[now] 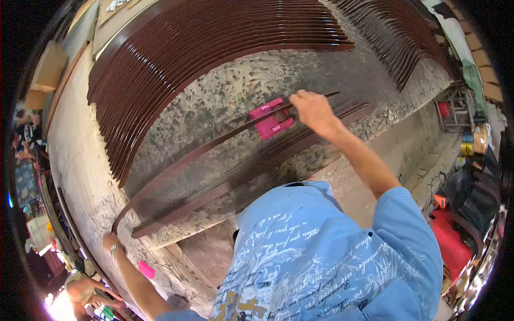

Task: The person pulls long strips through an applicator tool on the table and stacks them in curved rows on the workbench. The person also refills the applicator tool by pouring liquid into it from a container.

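One long, thin dark brown strip (198, 151) stretches across the stained work surface (235, 80). My left hand (111, 242), with a watch on the wrist, is closed on its lower left end. Near the strip's right end, my right hand (310, 107) has its fingers pinched on it, beside a pink tray-like container (273, 127). The strip passes over the container, in which something brown partly shows. Closer to my body, several similar strips (235, 179) lie together in a bundle.
Many brown strips (214, 32) lie in a curved row at the back, with another group (396, 37) at the back right. A pink piece (146, 269) is near my left forearm. Another person (85, 291) is at the lower left. A red cloth (450, 241) is at the right.
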Motion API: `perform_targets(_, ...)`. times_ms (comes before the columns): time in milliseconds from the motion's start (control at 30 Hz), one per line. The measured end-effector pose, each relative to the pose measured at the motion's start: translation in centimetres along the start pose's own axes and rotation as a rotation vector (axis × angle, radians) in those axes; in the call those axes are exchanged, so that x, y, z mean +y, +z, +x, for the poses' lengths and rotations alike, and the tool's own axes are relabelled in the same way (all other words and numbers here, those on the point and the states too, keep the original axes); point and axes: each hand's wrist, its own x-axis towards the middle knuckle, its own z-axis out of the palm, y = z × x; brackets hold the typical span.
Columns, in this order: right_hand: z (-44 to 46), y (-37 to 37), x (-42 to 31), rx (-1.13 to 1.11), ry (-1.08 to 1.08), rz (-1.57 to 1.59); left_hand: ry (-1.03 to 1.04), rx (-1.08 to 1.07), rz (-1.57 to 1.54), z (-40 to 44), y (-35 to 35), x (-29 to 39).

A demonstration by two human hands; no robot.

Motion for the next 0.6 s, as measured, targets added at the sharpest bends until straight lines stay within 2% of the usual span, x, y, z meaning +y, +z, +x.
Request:
perform_targets(33,-0.6,-0.2,1.9,-0.011,0.009,0.01,0.067,-0.011,0.054,0.1,-0.2,2.2)
perform_targets(67,-1.0,-0.1,3.9,0.031,-0.008,-0.012,-0.006,-0.008,-0.021,-1.5,-2.7,5.3)
perform_targets(133,-2.1,-0.2,7.4,0.085,0.035,-0.008,0.107,0.032,-0.114,-2.8,-4.6,9.3)
perform_targets(167,-2.5,-0.4,9.0,0.06,0.062,-0.062,0.056,0.044,-0.266,-2.8,-3.9,10.6)
perform_targets(200,-2.8,-0.7,10.4,0.035,0.09,-0.114,0.085,0.002,-0.189,-3.8,-5.7,12.9)
perform_targets(267,-3.7,-1.3,13.4,0.037,0.15,-0.186,0.054,0.031,-0.291,-7.0,-10.5,17.3)
perform_targets(333,-4.9,-1.8,16.8,0.045,0.174,-0.227,0.065,0.022,-0.34,-8.1,-11.8,20.2)
perform_targets(400,-6.2,-2.7,19.6,0.196,0.142,-0.17,0.144,0.036,-0.277,-8.0,-10.8,22.4)
perform_targets(467,-7.4,-3.8,23.2,0.047,0.239,-0.248,0.232,0.066,-0.325,-7.4,-7.8,25.6)
perform_targets(500,-8.1,-4.6,25.5,0.064,0.269,-0.275,0.252,0.089,-0.45,-8.3,-7.4,27.6)
perform_targets(533,-9.3,-5.8,27.1,0.08,0.31,-0.309,0.164,-0.003,-0.412,-13.9,-19.3,31.2)
perform_targets(600,-10.7,-7.9,29.5,-0.024,0.439,-0.275,0.281,0.077,-0.401,-16.4,-21.5,34.2)
